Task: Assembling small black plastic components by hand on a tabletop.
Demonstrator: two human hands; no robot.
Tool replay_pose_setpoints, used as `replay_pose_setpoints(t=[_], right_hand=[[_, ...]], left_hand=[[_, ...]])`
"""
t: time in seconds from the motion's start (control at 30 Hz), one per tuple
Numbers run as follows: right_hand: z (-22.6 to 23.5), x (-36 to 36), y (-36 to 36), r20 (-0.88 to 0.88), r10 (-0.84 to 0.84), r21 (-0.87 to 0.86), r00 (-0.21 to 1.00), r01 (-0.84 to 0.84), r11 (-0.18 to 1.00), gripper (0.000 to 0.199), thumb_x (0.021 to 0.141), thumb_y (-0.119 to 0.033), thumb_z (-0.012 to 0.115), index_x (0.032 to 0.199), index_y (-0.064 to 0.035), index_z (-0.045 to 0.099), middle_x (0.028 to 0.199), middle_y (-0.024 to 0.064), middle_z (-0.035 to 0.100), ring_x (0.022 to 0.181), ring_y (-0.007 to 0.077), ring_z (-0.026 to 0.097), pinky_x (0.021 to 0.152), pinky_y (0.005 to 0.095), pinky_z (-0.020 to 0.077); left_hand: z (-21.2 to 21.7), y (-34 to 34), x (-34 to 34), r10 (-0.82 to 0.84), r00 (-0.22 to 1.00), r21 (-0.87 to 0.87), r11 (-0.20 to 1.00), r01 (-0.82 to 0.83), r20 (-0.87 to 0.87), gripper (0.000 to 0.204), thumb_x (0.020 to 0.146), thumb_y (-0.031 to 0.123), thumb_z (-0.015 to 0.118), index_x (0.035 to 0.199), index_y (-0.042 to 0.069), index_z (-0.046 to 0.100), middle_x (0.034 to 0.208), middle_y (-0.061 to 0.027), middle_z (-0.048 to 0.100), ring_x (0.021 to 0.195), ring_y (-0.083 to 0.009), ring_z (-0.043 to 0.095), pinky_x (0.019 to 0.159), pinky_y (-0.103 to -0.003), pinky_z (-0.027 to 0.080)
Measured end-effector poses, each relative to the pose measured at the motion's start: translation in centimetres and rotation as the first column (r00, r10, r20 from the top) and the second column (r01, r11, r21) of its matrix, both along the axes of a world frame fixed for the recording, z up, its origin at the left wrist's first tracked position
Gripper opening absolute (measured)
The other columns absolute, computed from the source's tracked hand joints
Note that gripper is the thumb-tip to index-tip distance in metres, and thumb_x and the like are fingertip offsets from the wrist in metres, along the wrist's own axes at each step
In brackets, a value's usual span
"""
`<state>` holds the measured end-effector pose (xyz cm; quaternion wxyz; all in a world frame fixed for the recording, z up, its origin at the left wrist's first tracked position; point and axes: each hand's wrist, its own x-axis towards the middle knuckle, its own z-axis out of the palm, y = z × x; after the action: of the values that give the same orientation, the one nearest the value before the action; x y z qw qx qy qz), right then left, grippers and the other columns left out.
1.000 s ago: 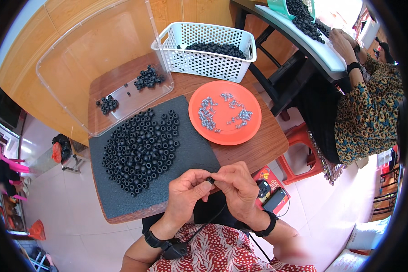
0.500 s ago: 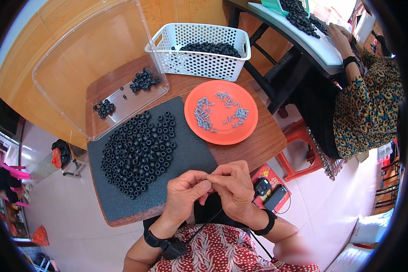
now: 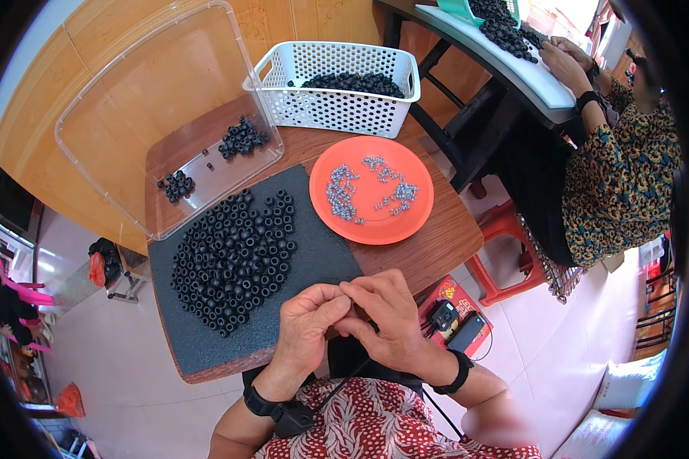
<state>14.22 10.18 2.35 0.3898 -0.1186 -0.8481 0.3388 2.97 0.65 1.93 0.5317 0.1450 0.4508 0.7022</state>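
Observation:
My left hand (image 3: pixel 311 320) and my right hand (image 3: pixel 390 317) meet above the near edge of the table. Fingers of both are bent in a pinch, tips touching; whatever sits between them is too small or hidden to make out. Just beyond lies a dark grey mat (image 3: pixel 331 260), bearing a broad heap of black ring-like pieces with round holes (image 3: pixel 233 260). To the right of the heap, an orange plate (image 3: pixel 371 227) carries loose clusters of tiny silvery pieces (image 3: pixel 341 191), whose kind I cannot tell.
A clear plastic box (image 3: pixel 142 92) holding some black pieces stands at the far left. Behind the plate is a white perforated basket (image 3: pixel 333 115) of black pieces. At right a co-worker's hands (image 3: pixel 566 65) rest by another table (image 3: pixel 540 88), near a red stool (image 3: pixel 505 264).
My right hand's fingers have shifted, the index now reaching over the left fingertips and the thumb lower. The co-worker's hands have moved slightly left.

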Motion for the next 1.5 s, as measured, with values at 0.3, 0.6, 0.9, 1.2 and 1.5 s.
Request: replay_pose_setpoints(t=[0.3, 0.6, 0.9, 1.2, 1.5], right_hand=[[-1.4, -0.6, 0.6, -0.034, -0.089, 0.231, 0.995, 0.094, 0.968, 0.039, 0.058, 0.0, 0.067, 0.096, 0.0074, 0.057, 0.087, 0.0154, 0.056, 0.073, 0.0306, 0.051, 0.061, 0.0359, 0.0437], [-2.4, -1.1, 0.6, -0.092, -0.039, 0.282, 0.995, 0.063, 0.957, 0.045, 0.051, 0.0, 0.066, 0.094, 0.0104, 0.055, 0.083, 0.0166, 0.054, 0.07, 0.0299, 0.05, 0.057, 0.0363, 0.0426], [-1.9, -1.6, 1.0, -0.113, 0.022, 0.465, 0.993, 0.034, 0.884, 0.051, 0.043, -0.004, 0.056, 0.091, 0.013, 0.056, 0.079, 0.0178, 0.054, 0.066, 0.0277, 0.05, 0.053, 0.036, 0.0397], [1.2, -4.1, 5.9, 0.021, 0.018, 0.395, 1.0, -0.025, 0.918, 0.016, 0.068, -0.006, 0.063, 0.082, 0.0008, 0.059, 0.08, 0.0136, 0.056, 0.069, 0.0299, 0.05, 0.059, 0.0394, 0.0408], [8.0, -12.8, 22.6, -0.042, -0.552, 0.662, 0.833, 0.437, 0.609, 0.031, 0.065, 0.004, 0.062, 0.095, 0.0033, 0.058, 0.08, 0.017, 0.057, 0.078, 0.0353, 0.05, 0.068, 0.0434, 0.0423]], left_hand=[[-0.3, 0.1, -0.7, -0.112, 0.993, -0.065, 0.991, 0.114, 0.033, 0.026, 0.092, 0.021, 0.051, 0.093, -0.004, 0.059, 0.081, -0.0116, 0.064, 0.069, -0.017, 0.062, 0.059, -0.026, 0.048], [-1.3, -0.2, -0.5, -0.104, 0.991, -0.054, 0.994, 0.1, -0.079, 0.026, 0.091, 0.019, 0.053, 0.093, -0.005, 0.059, 0.079, -0.0124, 0.065, 0.064, -0.0182, 0.062, 0.052, -0.026, 0.048], [-0.8, 0.1, -0.5, -0.087, 0.993, -0.099, 0.992, 0.08, -0.075, 0.023, 0.091, 0.015, 0.051, 0.087, -0.005, 0.06, 0.073, -0.0099, 0.062, 0.059, -0.0154, 0.059, 0.051, -0.025, 0.047], [-0.5, 0.2, -1.7, -0.009, 0.994, 0.029, 1.0, 0.006, 0.105, 0.028, 0.092, 0.018, 0.05, 0.101, -0.008, 0.057, 0.085, -0.0174, 0.064, 0.066, -0.0193, 0.062, 0.056, -0.029, 0.051], [-1.6, 0.3, -2.6, -0.077, 0.991, 0.091, 0.994, 0.067, 0.111, 0.029, 0.093, 0.017, 0.049, 0.109, -0.007, 0.054, 0.089, -0.0162, 0.063, 0.069, -0.0172, 0.06, 0.061, -0.029, 0.051]])
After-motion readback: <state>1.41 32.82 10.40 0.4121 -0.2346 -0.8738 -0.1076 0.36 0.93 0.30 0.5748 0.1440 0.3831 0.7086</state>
